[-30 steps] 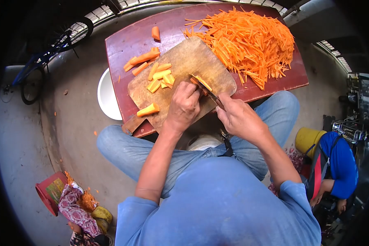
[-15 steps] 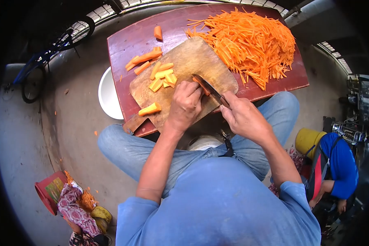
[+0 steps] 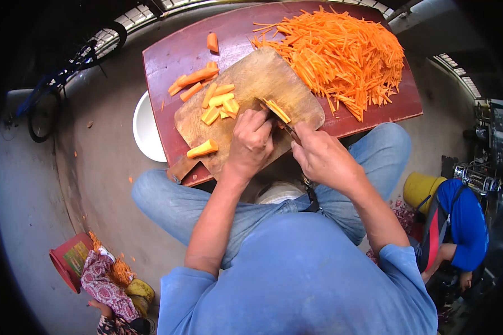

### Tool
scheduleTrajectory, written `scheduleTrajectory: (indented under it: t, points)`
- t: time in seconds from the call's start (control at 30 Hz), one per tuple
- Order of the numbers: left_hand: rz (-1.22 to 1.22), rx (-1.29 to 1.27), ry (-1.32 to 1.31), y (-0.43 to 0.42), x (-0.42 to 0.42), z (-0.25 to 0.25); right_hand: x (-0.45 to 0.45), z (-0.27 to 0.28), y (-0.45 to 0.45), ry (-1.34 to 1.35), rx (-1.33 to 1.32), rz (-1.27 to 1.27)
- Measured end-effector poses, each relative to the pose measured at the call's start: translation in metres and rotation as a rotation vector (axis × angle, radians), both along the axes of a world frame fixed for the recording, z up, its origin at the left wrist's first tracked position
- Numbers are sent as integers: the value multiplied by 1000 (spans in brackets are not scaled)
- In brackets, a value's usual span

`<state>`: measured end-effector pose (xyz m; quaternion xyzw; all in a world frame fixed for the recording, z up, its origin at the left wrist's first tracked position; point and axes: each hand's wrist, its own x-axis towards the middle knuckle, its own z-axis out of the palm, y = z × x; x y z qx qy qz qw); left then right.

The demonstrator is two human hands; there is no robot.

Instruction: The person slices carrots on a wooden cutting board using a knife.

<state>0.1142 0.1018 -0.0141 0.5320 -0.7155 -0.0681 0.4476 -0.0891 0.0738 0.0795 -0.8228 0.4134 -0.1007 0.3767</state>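
Observation:
A knife (image 3: pixel 289 129) is in my right hand (image 3: pixel 325 159), its dark blade over the near right part of the wooden cutting board (image 3: pixel 257 72). Cut carrot slices (image 3: pixel 277 110) lie along the blade, their pale yellow cores showing. Curled fingers of my left hand (image 3: pixel 251 142) press a carrot piece to the board beside the blade; most of that piece is hidden. Several carrot chunks (image 3: pixel 220 100) sit on the left of the board, and a single carrot chunk (image 3: pixel 202 148) lies near its lower left edge.
Shredded carrot (image 3: pixel 346 58) is heaped on the right of the red table (image 3: pixel 173 56). More carrot pieces (image 3: pixel 195 77) lie left of the board. A white basin (image 3: pixel 145 128) stands beside the table. Two people are nearby, with a red bucket (image 3: pixel 67 268) and yellow bucket (image 3: pixel 422 190).
The knife has tilted and dropped lower behind the slices, with my right hand slightly left. Carrot slices now show their yellow cores by the blade. My left hand stays nearly in place.

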Motion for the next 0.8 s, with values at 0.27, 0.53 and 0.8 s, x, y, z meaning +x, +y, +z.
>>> scheduleTrajectory:
  t: [0.27,0.53,0.8]
  points:
    - [5,-10,-41,5,0,-5,-14,3,3,-24,37,0]
    - [-5,-2,-47,3,1,-1,-12,18,6,17,79,-22]
    - [-3,10,-48,4,1,0,-12,17,5,12,89,-31]
